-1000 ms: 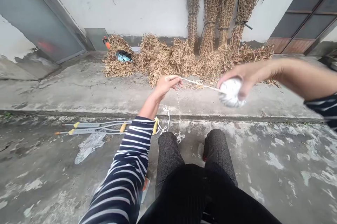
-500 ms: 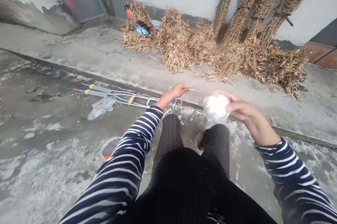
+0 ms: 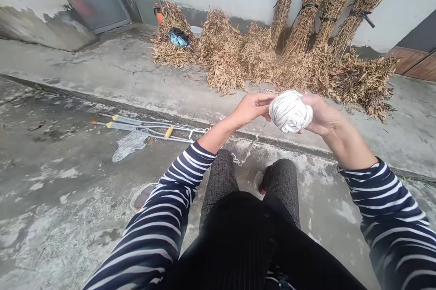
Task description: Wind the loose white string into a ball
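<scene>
A ball of white cord (image 3: 290,112), wound in many turns, is held up between my two hands above the step. Around its right side my right hand (image 3: 323,118) is closed, thumb on top. My left hand (image 3: 252,107) meets the ball's left side with its fingers pressed together; whether a strand lies between them is hidden. A loose length of white cord (image 3: 242,161) dangles below, between my knees. More of it lies by the crutches (image 3: 146,125) on the ground to the left.
A crumpled clear plastic bag (image 3: 131,145) lies beside the crutches. A tub (image 3: 141,197) is partly behind my left sleeve. Beyond the concrete step (image 3: 163,95), dried plant heaps (image 3: 225,63) and tied bundles (image 3: 303,22) rest against the white wall.
My left hand has moved right from its pinch on the cord to the ball. The ball has risen slightly, with my right hand still around it.
</scene>
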### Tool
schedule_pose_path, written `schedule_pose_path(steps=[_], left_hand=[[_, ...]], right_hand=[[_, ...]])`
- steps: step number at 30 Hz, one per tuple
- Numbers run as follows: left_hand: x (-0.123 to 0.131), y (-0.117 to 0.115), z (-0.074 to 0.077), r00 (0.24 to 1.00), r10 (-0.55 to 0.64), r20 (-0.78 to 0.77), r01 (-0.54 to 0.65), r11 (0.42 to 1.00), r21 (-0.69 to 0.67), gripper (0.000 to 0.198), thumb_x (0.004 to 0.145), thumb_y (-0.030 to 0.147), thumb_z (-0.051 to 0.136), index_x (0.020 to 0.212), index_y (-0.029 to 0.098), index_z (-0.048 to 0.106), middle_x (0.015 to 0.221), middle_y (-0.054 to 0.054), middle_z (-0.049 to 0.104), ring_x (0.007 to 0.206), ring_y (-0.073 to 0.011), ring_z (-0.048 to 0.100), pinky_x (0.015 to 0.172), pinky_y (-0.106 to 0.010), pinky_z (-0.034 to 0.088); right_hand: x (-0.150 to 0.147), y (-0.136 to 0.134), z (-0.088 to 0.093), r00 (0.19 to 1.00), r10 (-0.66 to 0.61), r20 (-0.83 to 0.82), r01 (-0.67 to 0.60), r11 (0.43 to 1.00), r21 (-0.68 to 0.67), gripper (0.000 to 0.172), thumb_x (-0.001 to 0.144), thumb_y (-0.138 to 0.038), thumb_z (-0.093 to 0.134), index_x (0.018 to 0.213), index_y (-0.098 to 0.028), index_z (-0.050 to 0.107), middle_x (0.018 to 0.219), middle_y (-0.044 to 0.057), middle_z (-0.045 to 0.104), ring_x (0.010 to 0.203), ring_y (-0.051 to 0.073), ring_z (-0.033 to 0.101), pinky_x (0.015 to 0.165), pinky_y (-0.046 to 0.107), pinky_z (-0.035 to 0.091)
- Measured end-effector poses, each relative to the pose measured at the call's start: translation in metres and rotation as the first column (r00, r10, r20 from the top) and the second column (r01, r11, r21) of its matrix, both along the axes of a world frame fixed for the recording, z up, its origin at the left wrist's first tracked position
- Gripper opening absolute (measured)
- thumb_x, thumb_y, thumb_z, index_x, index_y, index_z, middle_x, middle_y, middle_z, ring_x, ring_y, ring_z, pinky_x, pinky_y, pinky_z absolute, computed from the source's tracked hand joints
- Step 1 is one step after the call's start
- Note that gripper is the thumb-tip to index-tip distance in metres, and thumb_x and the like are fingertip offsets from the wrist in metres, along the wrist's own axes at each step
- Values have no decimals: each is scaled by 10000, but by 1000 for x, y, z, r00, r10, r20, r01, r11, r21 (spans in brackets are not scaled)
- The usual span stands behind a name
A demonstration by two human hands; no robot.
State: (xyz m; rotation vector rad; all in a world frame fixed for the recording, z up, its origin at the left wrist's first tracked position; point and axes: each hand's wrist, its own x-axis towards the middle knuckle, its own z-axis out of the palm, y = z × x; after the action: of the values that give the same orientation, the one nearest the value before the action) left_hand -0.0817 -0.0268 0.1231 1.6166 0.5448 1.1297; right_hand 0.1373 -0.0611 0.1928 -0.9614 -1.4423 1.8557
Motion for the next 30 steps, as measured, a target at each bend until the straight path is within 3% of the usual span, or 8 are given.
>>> schedule_pose_path(steps=[4, 7, 10, 16, 20, 23, 27, 30], left_hand=[[-1, 4, 7, 995, 86, -60, -83, 995, 54, 227, 955, 340, 703, 966, 141, 812, 797, -34, 753, 673, -76, 673, 644, -194, 555], [1, 7, 14, 996, 59, -62, -55, 997, 62, 252, 945, 336, 703, 840, 116, 766, 771, -41, 732, 643, -76, 666, 579, -175, 532], [2, 10, 8, 999, 23, -27, -24, 999, -24, 274, 926, 364, 716, 826, 109, 728, 788, -53, 729, 650, -98, 681, 573, -203, 560], [-2, 4, -50, 997, 2, 77, 21, 956, -292, 444, 820, 521, 818, 902, 93, 733, 864, -95, 751, 736, -157, 730, 666, -289, 628], [-5, -15, -95, 993, -6, 114, 56, 898, -437, 538, 754, 579, 869, 925, 88, 734, 938, -127, 762, 850, -202, 752, 711, -312, 634], [-6, -22, -113, 990, 24, 140, 53, 853, -519, 559, 709, 586, 902, 919, 96, 734, 955, -131, 767, 936, -231, 752, 765, -337, 644], [0, -1, -105, 991, 26, 133, 46, 857, -513, 565, 697, 585, 904, 928, 95, 743, 1015, -148, 764, 1014, -251, 733, 799, -373, 653], [11, 24, -90, 997, -4, 77, 39, 887, -459, 553, 716, 572, 889, 943, 88, 745, 1039, -159, 754, 1046, -253, 720, 783, -363, 652]], right_hand=[[-1, -5, 11, 997, 13, -80, -7, 997, 80, 697, 781, -523, 770, 1340, -138, 609, 929, 102, 759, 593, 176, 680, 388, 240, 538], [-1, -4, 32, 991, -4, -136, 25, 987, 159, 722, 772, -546, 791, 1357, -172, 594, 984, 98, 764, 667, 194, 704, 411, 240, 546], [3, 2, 56, 980, -57, -192, 98, 972, 215, 714, 762, -528, 814, 1360, -201, 600, 1004, 92, 769, 712, 213, 717, 453, 271, 584], [14, 8, 80, 967, -154, -202, 201, 950, 237, 684, 794, -493, 802, 1376, -207, 584, 974, 80, 766, 742, 222, 738, 500, 295, 631], [14, 6, 82, 967, -169, -189, 216, 940, 266, 713, 809, -516, 786, 1410, -207, 560, 975, 83, 764, 783, 243, 753, 516, 314, 642], [12, 7, 80, 976, -146, -164, 188, 942, 277, 725, 837, -533, 770, 1448, -224, 531, 967, 75, 758, 827, 252, 765, 544, 320, 655], [9, 10, 93, 980, -137, -144, 174, 940, 294, 728, 821, -535, 798, 1435, -246, 534, 986, 77, 759, 893, 262, 767, 554, 311, 665], [9, 7, 125, 968, -178, -177, 231, 908, 350, 623, 831, -486, 790, 1367, -248, 577, 1040, 63, 758, 902, 224, 753, 557, 249, 644]])
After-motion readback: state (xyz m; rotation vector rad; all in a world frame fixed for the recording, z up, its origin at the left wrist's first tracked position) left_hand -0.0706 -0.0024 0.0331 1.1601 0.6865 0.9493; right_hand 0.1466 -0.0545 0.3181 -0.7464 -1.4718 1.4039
